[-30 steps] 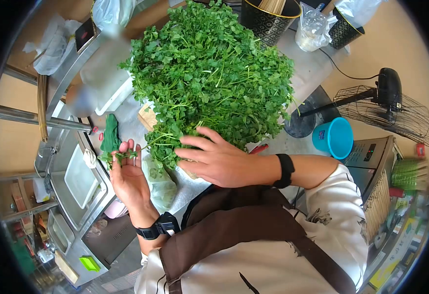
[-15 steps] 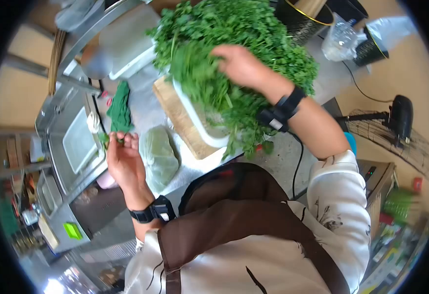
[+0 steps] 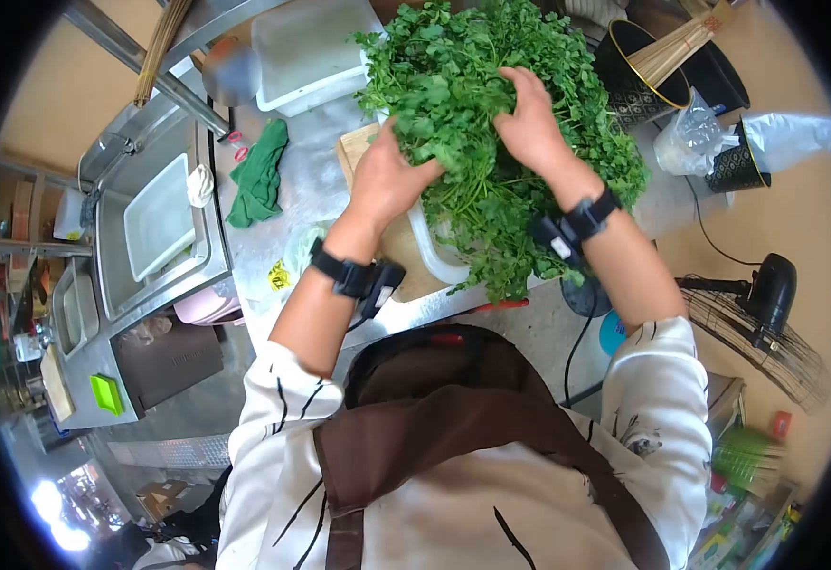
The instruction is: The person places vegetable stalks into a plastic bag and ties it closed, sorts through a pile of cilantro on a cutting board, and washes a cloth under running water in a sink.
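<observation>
the heap of leafy greens (image 3: 465, 122) sits on the desk (image 3: 325, 125) in front of the person, spreading over a white tray (image 3: 428, 255) whose near rim shows, with some sprigs hanging past that rim toward the apron (image 3: 415, 427). a wooden board (image 3: 398, 245) lies partly under the tray.

the left hand (image 3: 392, 178) touches the left side of the heap, thumb and fingers apart, with leaves between them; the fingertips are partly buried, so i cannot tell whether they pinch any stems. the right hand (image 3: 531, 125) reaches in from the other side, its thumb apart from its curled fingers, against the leaves; whether it clamps on any is not clear either. a loose tuft stands between the two hands.

the greens look light and soft, with thin, bendy stems that probably tangle. the leaves likely bruise or tear if squeezed, and may be slippery if wet, though no water can be made out. the stems, gathered low in a loose bundle, seem the surest place to hold; the leafy tops would give less grip.

a green cloth (image 3: 259, 176) lies to the left, well apart from both hands.
</observation>
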Demonstrator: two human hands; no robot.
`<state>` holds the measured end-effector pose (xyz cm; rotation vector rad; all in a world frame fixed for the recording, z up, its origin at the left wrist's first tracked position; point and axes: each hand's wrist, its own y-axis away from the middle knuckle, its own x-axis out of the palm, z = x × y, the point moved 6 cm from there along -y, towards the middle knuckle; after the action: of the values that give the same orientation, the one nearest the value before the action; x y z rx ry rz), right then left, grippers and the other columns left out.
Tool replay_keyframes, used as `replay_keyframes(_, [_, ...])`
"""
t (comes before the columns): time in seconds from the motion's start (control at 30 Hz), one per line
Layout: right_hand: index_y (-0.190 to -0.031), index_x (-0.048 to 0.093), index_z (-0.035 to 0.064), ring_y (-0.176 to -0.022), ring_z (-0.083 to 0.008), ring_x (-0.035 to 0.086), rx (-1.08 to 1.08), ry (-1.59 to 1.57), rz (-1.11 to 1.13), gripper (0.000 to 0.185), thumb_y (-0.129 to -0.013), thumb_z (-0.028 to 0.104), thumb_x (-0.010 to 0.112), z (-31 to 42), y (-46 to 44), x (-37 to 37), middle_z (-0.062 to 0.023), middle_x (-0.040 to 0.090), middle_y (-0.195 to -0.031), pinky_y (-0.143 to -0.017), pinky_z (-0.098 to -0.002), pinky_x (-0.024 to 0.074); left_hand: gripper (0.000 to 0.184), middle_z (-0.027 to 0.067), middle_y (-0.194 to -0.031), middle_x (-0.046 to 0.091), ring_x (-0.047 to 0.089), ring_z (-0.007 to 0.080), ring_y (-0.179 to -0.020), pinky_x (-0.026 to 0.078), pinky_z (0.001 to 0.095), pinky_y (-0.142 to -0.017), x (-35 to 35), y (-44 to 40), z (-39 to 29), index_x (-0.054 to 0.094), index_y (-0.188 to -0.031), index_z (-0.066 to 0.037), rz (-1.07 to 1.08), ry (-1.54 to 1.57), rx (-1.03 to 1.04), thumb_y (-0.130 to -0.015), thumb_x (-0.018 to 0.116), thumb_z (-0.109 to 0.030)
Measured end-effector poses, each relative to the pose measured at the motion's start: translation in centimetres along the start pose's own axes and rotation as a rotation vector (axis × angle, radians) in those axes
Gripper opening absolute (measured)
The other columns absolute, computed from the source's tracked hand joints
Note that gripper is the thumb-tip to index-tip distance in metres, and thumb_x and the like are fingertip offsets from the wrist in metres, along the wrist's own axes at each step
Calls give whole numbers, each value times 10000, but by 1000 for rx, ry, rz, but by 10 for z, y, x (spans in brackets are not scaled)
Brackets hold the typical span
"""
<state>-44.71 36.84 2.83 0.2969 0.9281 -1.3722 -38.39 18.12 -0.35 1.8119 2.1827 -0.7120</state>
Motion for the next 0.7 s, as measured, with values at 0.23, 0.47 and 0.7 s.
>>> replay_keyframes(0.23, [-1035,518,-26,-956,-343,546,196,217,238,429,-729,252,629,19,48,2,-220,568,-1009,-807,-392,440,239,19,-548,487,405,102,-510,344,305,-466,21,-44,21,522,-612,24,89,127,-156,-747,555,-170])
replay_keyframes(0.47, [-974,538,18,-778,-154,539,246,-603,270,261,-749,124,618,-19,33,19,-59,582,-850,-693,-280,431,216,30,-668,568,499,98,-589,397,253,-532,4,-49,36,617,-788,35,141,376,-300,-808,526,-160])
replay_keyframes(0.7, [-1059,531,19,-964,-322,520,-71,204,481,370,-717,99,648,13,84,-7,-149,565,-1027,-829,-358,418,342,26,-814,562,494,112,-722,407,244,-668,-52,2,38,591,-1010,7,253,329,-336,-791,557,-254])
